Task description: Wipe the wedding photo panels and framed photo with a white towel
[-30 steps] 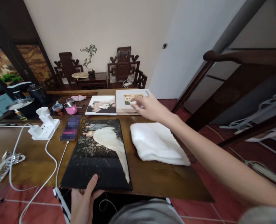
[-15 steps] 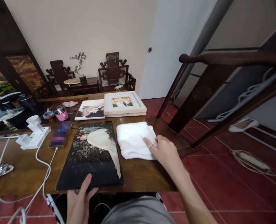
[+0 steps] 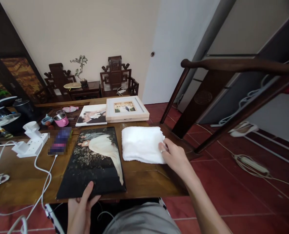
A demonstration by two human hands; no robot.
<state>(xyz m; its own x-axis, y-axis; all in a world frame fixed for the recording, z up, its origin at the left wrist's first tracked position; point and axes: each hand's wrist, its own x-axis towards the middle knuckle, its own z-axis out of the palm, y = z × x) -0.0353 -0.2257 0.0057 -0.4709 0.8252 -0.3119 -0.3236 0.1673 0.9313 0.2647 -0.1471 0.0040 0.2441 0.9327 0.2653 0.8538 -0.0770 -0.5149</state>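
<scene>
A dark photo panel [image 3: 93,165], printed with a figure in a long white dress, lies on the wooden table with its lower edge at the table's front edge. My left hand [image 3: 84,201] grips that lower edge, thumb on top and fingers underneath. To the panel's right is a folded white towel [image 3: 142,144]. My right hand [image 3: 173,154], with a ring on one finger, pinches the towel's right edge between thumb and fingers.
Behind the panel are a white-edged photo canvas [image 3: 92,115] and a light wooden picture frame [image 3: 127,109]. On the left stand a phone [image 3: 60,141] on a cable, a white power strip [image 3: 32,146] and a pink cup [image 3: 61,120]. A dark wooden chair [image 3: 203,97] stands at the right.
My right hand has shifted from the towel's top near its right side to its right edge, and the towel lies flatter. My left hand keeps its grip on the panel. The view has shifted slightly.
</scene>
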